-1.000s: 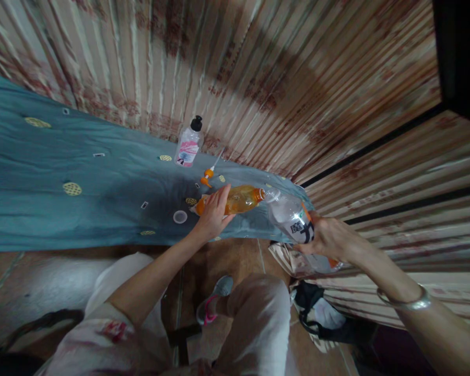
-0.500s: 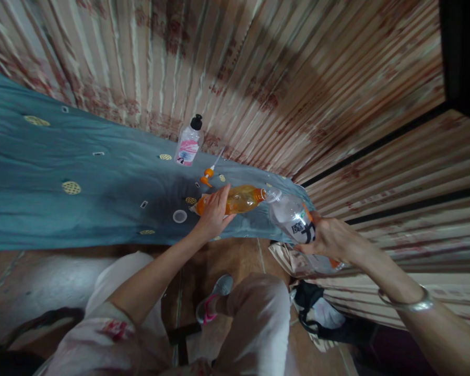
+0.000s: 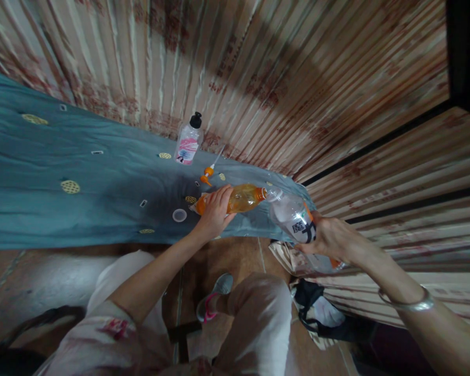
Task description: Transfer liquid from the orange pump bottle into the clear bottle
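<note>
My left hand point(image 3: 216, 211) is wrapped round a bottle of orange liquid point(image 3: 243, 198), tilted nearly flat with its mouth to the right. My right hand point(image 3: 329, 237) grips a large clear bottle point(image 3: 292, 215) with a black and orange label, also tilted. The two mouths meet or nearly touch between my hands; I cannot tell which. Behind my left hand, an orange pump head point(image 3: 207, 172) with a clear tube lies on the blue cloth point(image 3: 113, 172). A round white cap point(image 3: 179, 215) is to the left of that hand.
A clear pump bottle with a pink label point(image 3: 187, 146) and black top stands near the pleated curtain point(image 3: 219, 68). Below the cloth's front edge are my knees, a shoe point(image 3: 222, 284) and a dark bag point(image 3: 311, 303) on the tiled floor.
</note>
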Tool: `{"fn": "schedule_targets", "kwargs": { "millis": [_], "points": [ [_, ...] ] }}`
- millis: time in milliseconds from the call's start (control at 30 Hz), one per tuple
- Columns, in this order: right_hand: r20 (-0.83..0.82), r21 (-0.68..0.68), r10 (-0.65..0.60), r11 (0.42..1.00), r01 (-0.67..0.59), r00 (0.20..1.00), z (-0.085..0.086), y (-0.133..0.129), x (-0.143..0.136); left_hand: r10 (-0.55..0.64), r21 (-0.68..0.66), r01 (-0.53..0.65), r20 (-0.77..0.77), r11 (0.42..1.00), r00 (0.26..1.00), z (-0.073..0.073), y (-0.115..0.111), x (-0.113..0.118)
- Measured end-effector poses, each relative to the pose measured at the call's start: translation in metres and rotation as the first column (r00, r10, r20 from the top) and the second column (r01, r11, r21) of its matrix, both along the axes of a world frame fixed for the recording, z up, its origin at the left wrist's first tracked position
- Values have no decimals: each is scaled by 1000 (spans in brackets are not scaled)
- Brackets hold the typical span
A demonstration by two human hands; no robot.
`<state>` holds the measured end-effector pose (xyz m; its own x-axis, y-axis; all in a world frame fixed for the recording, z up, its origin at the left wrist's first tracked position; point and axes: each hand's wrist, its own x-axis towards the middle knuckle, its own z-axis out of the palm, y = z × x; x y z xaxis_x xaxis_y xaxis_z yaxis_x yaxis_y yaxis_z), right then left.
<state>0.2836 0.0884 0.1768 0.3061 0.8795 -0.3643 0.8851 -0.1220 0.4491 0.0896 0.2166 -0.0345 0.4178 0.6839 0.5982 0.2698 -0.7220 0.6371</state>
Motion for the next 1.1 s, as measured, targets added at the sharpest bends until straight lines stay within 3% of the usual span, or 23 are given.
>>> {"fn": "schedule_targets", "kwargs": {
  "millis": [1100],
  "points": [
    [-9,26,54,998,-53,999,-2,-1,6,13,5,-13,9,1000,1000,1,-1,0]
  ]
}}
